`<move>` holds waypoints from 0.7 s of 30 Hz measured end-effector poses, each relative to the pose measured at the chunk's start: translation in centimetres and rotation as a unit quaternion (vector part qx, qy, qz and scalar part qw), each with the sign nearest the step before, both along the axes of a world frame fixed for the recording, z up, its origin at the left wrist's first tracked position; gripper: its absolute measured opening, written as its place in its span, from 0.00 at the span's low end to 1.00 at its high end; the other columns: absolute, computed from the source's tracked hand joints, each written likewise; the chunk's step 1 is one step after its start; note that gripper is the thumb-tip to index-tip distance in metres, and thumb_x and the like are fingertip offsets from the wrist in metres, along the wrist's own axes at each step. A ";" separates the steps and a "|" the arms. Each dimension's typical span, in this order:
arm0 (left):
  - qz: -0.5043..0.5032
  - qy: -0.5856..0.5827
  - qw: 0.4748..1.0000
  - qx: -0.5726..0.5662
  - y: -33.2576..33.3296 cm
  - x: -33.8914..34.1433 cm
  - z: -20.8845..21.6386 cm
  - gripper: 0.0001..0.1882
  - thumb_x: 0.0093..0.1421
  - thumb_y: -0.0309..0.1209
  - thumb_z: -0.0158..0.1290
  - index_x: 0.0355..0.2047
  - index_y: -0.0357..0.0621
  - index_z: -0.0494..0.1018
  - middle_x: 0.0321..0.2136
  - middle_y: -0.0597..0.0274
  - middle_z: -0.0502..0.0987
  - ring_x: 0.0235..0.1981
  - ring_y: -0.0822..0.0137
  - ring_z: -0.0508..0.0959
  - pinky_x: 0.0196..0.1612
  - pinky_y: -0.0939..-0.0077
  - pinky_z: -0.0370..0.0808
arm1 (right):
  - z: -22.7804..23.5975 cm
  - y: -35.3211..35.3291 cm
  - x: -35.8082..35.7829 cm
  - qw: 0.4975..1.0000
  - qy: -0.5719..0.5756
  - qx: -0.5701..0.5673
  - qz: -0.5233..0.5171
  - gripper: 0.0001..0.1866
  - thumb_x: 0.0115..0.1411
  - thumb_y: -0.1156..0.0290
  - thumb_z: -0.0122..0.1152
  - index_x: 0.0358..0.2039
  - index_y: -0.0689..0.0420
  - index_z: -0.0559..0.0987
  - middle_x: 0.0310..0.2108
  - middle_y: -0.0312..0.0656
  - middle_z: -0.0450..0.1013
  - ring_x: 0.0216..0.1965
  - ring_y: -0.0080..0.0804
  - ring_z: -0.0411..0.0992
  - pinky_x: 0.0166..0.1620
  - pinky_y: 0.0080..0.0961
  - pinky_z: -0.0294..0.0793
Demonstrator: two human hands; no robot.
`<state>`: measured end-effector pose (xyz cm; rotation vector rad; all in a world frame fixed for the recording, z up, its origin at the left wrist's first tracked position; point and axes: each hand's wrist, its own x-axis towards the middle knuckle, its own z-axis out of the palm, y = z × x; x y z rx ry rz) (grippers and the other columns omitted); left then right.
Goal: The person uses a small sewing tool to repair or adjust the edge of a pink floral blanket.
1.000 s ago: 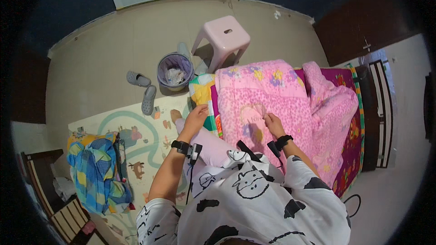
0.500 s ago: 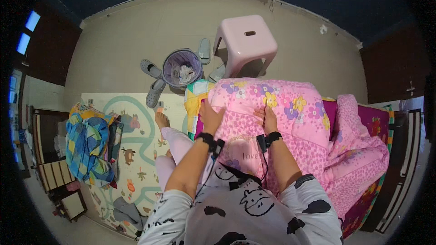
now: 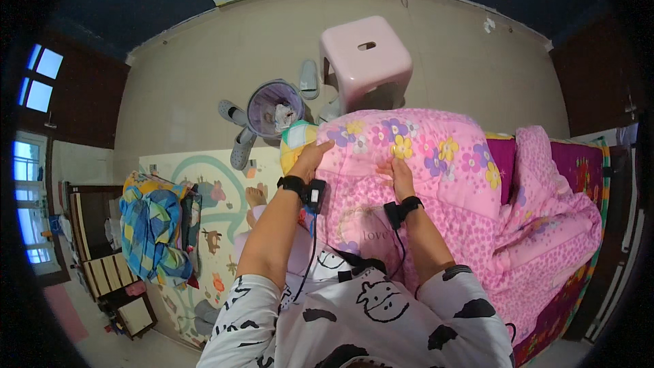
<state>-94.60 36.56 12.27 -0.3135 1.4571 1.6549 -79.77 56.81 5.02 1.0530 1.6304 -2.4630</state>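
Observation:
A pink quilt (image 3: 446, 191) with purple and yellow flowers lies bunched on the bed in front of me. My left hand (image 3: 312, 158) is closed on its left edge, the digits that show resting on top while the others are hidden. Lying on the quilt's middle is my right hand (image 3: 400, 176), open, with its fingers a little apart and nothing in them. Yellow, green and white checked cloth (image 3: 293, 153) pokes out beside the left hand. Each wrist carries a strapped black device, and a cable runs from it.
Past the quilt stands a pink plastic stool (image 3: 366, 54), beside a purple bin (image 3: 259, 112) holding rubbish and grey clogs (image 3: 242, 146). Blue checked bedding (image 3: 153, 225) is heaped on the patterned mat (image 3: 218, 197) at left. More quilt covers the maroon bed sheet (image 3: 504, 163).
My left hand has turned and come round the quilt's left edge; its thumb was spread wide before. My right hand stays on the quilt. The whole view has swung slightly.

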 end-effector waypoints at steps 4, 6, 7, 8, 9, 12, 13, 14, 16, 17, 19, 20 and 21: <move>0.094 0.135 0.983 0.078 -3.0 2.7 -0.7 0.19 0.59 0.36 0.47 0.48 0.38 0.65 0.41 0.61 0.72 0.40 0.70 0.73 0.42 0.74 0.71 | 1.3 -0.7 0.4 0.999 0.013 -0.030 0.022 0.17 0.63 0.58 0.40 0.43 0.58 0.65 0.33 0.43 0.72 0.34 0.28 0.73 0.27 0.19 0.71; 0.150 0.159 0.971 0.101 -5.0 5.8 2.1 0.20 0.61 0.38 0.46 0.47 0.35 0.65 0.41 0.61 0.72 0.42 0.70 0.72 0.45 0.74 0.70 | 2.6 -1.3 1.3 0.998 0.024 -0.034 0.038 0.16 0.64 0.58 0.41 0.41 0.58 0.66 0.31 0.42 0.71 0.31 0.27 0.72 0.26 0.18 0.71; 0.163 0.125 0.970 0.130 -5.7 7.0 2.5 0.21 0.61 0.39 0.45 0.48 0.35 0.64 0.41 0.60 0.72 0.42 0.70 0.72 0.46 0.74 0.70 | 2.9 -1.0 2.2 0.997 0.035 -0.038 0.055 0.15 0.64 0.59 0.41 0.39 0.58 0.67 0.29 0.41 0.71 0.28 0.25 0.72 0.24 0.16 0.70; 0.176 0.092 0.967 0.161 -6.1 8.2 2.5 0.22 0.61 0.40 0.44 0.49 0.35 0.63 0.42 0.59 0.72 0.43 0.69 0.72 0.46 0.74 0.70 | 2.6 -0.3 3.4 0.996 0.031 -0.044 0.066 0.15 0.64 0.59 0.41 0.39 0.58 0.67 0.29 0.41 0.71 0.28 0.25 0.72 0.24 0.16 0.70; 0.185 0.098 0.966 0.150 -5.7 8.9 2.5 0.22 0.61 0.40 0.44 0.49 0.35 0.63 0.42 0.59 0.72 0.43 0.69 0.72 0.46 0.74 0.70 | 2.2 0.6 4.2 0.995 0.052 -0.015 0.078 0.13 0.64 0.61 0.41 0.39 0.58 0.67 0.27 0.39 0.70 0.26 0.24 0.70 0.24 0.16 0.69; 0.256 0.099 0.962 0.013 -5.6 10.4 1.0 0.24 0.62 0.41 0.42 0.51 0.35 0.60 0.44 0.56 0.71 0.44 0.68 0.72 0.46 0.73 0.71 | 5.6 -0.1 3.7 0.992 0.075 -0.006 0.106 0.11 0.61 0.66 0.48 0.39 0.58 0.69 0.24 0.35 0.66 0.22 0.20 0.65 0.25 0.15 0.67; 0.244 0.104 0.963 0.041 -5.7 10.9 0.1 0.23 0.62 0.40 0.42 0.50 0.35 0.61 0.42 0.57 0.71 0.41 0.69 0.72 0.44 0.75 0.71 | 7.6 -1.7 3.1 0.983 0.104 0.080 0.129 0.11 0.58 0.68 0.53 0.39 0.59 0.69 0.25 0.34 0.66 0.24 0.21 0.65 0.28 0.16 0.67; 0.230 0.106 0.965 0.072 -5.5 11.7 -0.6 0.22 0.62 0.40 0.42 0.50 0.35 0.62 0.41 0.58 0.72 0.39 0.70 0.73 0.42 0.76 0.71 | 9.3 -3.1 2.7 0.966 0.128 0.168 0.149 0.13 0.55 0.69 0.57 0.39 0.59 0.70 0.26 0.33 0.66 0.25 0.22 0.66 0.30 0.17 0.68; 0.229 0.095 0.965 0.090 -5.4 12.6 -0.5 0.22 0.62 0.40 0.42 0.50 0.35 0.61 0.41 0.58 0.72 0.39 0.70 0.73 0.42 0.77 0.71 | 12.4 -5.8 1.3 0.914 0.193 0.298 0.196 0.15 0.48 0.72 0.62 0.37 0.61 0.72 0.26 0.34 0.66 0.27 0.25 0.65 0.34 0.21 0.67; 0.223 0.089 0.965 0.110 -5.1 12.9 -0.2 0.23 0.62 0.40 0.42 0.50 0.35 0.61 0.41 0.58 0.71 0.39 0.70 0.73 0.42 0.77 0.71 | 12.3 -7.0 0.6 0.912 0.193 0.301 0.200 0.15 0.48 0.72 0.62 0.37 0.61 0.72 0.26 0.34 0.66 0.27 0.25 0.65 0.34 0.21 0.67; 0.225 0.106 0.964 0.097 -4.3 13.5 1.2 0.23 0.62 0.40 0.42 0.50 0.35 0.61 0.41 0.58 0.72 0.39 0.70 0.73 0.42 0.77 0.71 | 11.3 -8.1 -0.5 0.883 0.238 0.350 0.201 0.13 0.46 0.74 0.62 0.34 0.62 0.72 0.27 0.36 0.67 0.28 0.28 0.65 0.35 0.23 0.66; 0.224 0.124 0.963 0.080 -3.9 13.9 1.5 0.23 0.62 0.40 0.43 0.50 0.35 0.61 0.41 0.58 0.72 0.39 0.70 0.73 0.42 0.77 0.71 | 10.3 -7.9 -0.5 0.881 0.239 0.354 0.203 0.13 0.46 0.74 0.62 0.34 0.62 0.72 0.27 0.36 0.67 0.28 0.28 0.65 0.35 0.23 0.66; 0.227 0.127 0.962 0.081 -3.9 14.1 1.2 0.23 0.62 0.40 0.43 0.50 0.35 0.61 0.41 0.58 0.72 0.39 0.70 0.73 0.42 0.77 0.71 | 9.2 -7.8 -0.6 0.877 0.212 0.367 0.227 0.13 0.47 0.74 0.62 0.32 0.63 0.73 0.27 0.38 0.67 0.28 0.28 0.65 0.35 0.23 0.66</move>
